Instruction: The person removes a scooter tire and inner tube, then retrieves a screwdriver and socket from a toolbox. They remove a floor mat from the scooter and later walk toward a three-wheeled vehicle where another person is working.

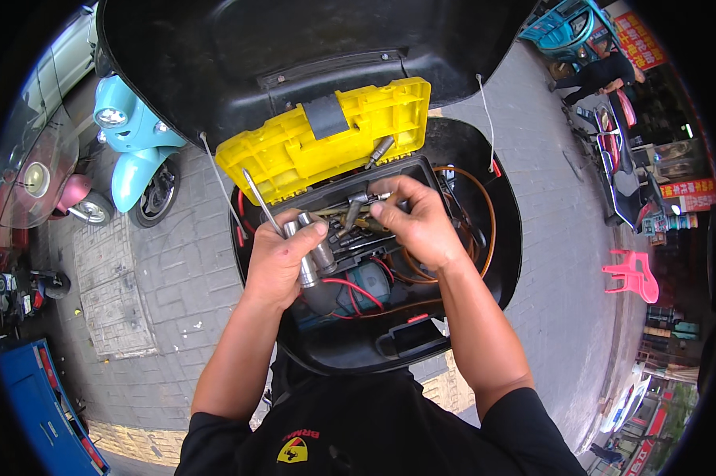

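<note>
My left hand (277,266) is closed around a thin metal rod (259,200) with a flattened tip and two long metal sockets (308,274). The rod points up and away to the left, and the sockets stick out past my thumb. My right hand (421,226) pinches a short metal socket piece (358,205) over the toolbox, its far end hidden by my fingers. Beneath both hands lies the open toolbox (413,168), filled with small metal tools. Another socket (380,151) rests against its raised yellow lid (294,147).
The toolbox sits in a black storage trunk (512,238) with its lid (318,40) raised on cords. Inside are a teal power tool (366,285), red wires and an orange hose (491,230). A turquoise scooter (132,151) stands left; a pink stool (631,275) and a person (600,78) are right.
</note>
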{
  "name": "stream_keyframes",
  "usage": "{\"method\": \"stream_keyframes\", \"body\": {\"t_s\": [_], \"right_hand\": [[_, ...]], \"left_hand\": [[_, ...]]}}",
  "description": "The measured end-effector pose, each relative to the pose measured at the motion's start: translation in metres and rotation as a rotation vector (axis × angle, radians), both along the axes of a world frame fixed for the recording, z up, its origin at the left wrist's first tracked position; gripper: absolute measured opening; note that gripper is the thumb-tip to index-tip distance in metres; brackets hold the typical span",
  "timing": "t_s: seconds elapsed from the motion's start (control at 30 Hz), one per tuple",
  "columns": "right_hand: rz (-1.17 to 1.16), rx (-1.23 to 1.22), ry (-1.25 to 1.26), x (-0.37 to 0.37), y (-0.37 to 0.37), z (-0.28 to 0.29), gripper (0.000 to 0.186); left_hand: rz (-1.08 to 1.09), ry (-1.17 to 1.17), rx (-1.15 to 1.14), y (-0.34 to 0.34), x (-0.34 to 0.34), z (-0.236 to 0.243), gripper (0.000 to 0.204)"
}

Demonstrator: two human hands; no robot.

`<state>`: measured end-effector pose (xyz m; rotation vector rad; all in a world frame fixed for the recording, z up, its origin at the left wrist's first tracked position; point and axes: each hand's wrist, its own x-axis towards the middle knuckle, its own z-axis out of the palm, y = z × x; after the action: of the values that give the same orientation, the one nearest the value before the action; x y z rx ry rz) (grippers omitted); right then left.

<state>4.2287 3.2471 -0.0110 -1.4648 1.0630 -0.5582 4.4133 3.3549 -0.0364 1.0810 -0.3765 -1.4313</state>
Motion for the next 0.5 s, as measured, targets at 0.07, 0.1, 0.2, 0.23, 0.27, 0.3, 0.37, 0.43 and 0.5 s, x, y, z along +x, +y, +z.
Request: {"method": "stream_keyframes", "body": {"t_s": [0.07,0.1,0.2,0.23,0.27,0.3,0.37,0.43,0.5], "right_hand": [[0.230,0.004,-0.042,0.005,0.014,0.003,0.024],[0.304,-0.029,-0.074,0.009,0.022,0.002,0.024],[0.341,-0.093,-0.004,0.012,0.033,-0.003,0.023],[0.325,-0.076,0.006,0.012,0.035,-0.005,0.023],[0.310,-0.092,-0.013,0.011,0.036,-0.007,0.023],[0.318,-0.067,-0.007,0.011,0.037,-0.010,0.021],[0.332,-0.093,-0.043,0.009,0.037,-0.010,0.019],[0.220,-0.090,-0.192,0.008,0.035,-0.007,0.016],[0.020,0.340,-0.244,0.001,0.031,0.005,0.014]], "left_hand": [[0.019,-0.013,-0.021,-0.001,-0.005,0.001,0.015],[0.034,-0.014,-0.049,-0.002,-0.007,0.001,0.015],[0.007,-0.011,-0.088,-0.004,-0.011,0.002,0.014],[0.000,-0.008,-0.083,-0.004,-0.013,0.003,0.013],[-0.004,-0.004,-0.086,-0.004,-0.014,0.004,0.012],[-0.013,-0.029,-0.096,-0.004,-0.016,0.004,0.012],[-0.025,-0.076,-0.133,-0.004,-0.018,0.006,0.012],[-0.055,-0.168,-0.126,-0.004,-0.018,0.009,0.011],[-0.097,-0.275,-0.121,-0.005,-0.018,0.012,0.011]]}}
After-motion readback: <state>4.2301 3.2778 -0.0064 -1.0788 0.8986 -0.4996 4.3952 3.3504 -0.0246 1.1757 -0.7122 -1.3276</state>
